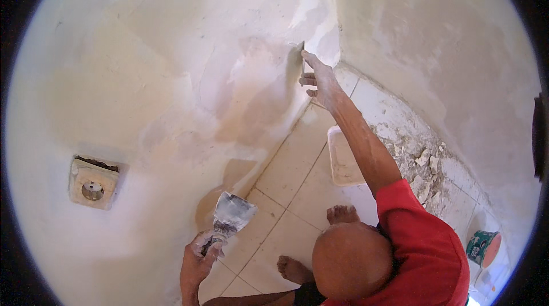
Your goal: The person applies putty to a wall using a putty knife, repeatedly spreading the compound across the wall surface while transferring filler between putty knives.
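My left hand (197, 260), low beside the wall, is closed round the handle of a putty knife (234, 212). Its wide blade points up and away, smeared with white and grey filler. Further off, near the room's corner, my right arm stretches out in a red sleeve. At its end my right hand (325, 83) grips a thin flat scraper (303, 57), seen nearly edge-on against the left wall (137, 94). The fingers lie along the blade, and its handle cannot be made out. Patches of white, beige and pinkish filler cover the wall round it.
A white rectangular tray (345, 166) with beige residue lies on the tiled floor (286, 177), partly under my right arm. Broken plaster rubble (426, 172) is heaped along the right wall (440, 60). A green tub (483, 249) stands at the right. A power socket (93, 186) juts from the left wall.
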Tool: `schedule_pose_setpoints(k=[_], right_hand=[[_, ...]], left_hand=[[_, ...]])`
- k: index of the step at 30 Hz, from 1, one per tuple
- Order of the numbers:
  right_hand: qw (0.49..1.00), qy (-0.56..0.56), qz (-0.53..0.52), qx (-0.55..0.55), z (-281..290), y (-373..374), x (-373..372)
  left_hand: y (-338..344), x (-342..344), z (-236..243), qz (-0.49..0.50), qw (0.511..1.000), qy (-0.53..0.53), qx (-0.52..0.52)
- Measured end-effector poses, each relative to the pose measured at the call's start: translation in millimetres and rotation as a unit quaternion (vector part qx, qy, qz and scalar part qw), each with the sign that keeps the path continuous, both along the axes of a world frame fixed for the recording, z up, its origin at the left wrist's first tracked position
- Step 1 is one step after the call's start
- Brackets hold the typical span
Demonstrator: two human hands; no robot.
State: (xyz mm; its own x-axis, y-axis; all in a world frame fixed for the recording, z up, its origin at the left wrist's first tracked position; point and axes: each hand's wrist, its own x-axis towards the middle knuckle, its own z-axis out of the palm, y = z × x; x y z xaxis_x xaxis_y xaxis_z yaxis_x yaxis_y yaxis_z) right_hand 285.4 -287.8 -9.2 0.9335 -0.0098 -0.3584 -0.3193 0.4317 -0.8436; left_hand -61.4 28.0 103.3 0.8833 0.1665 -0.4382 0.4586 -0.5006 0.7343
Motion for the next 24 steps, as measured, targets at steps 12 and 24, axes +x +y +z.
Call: schedule_pose_setpoints(k=[12,24], right_hand=[[0.912,-0.229,0.097,-0.326,16.7,54.3,-63.1],[0.828,-0.310,-0.060,-0.463,-36.4,49.8,-17.3]], left_hand=[[7.9,-2.0,-6.2,-0.011,0.999,-0.022,-0.020],[13.5,-2.8,-8.6,-0.046,0.999,-0.022,-0.003]])
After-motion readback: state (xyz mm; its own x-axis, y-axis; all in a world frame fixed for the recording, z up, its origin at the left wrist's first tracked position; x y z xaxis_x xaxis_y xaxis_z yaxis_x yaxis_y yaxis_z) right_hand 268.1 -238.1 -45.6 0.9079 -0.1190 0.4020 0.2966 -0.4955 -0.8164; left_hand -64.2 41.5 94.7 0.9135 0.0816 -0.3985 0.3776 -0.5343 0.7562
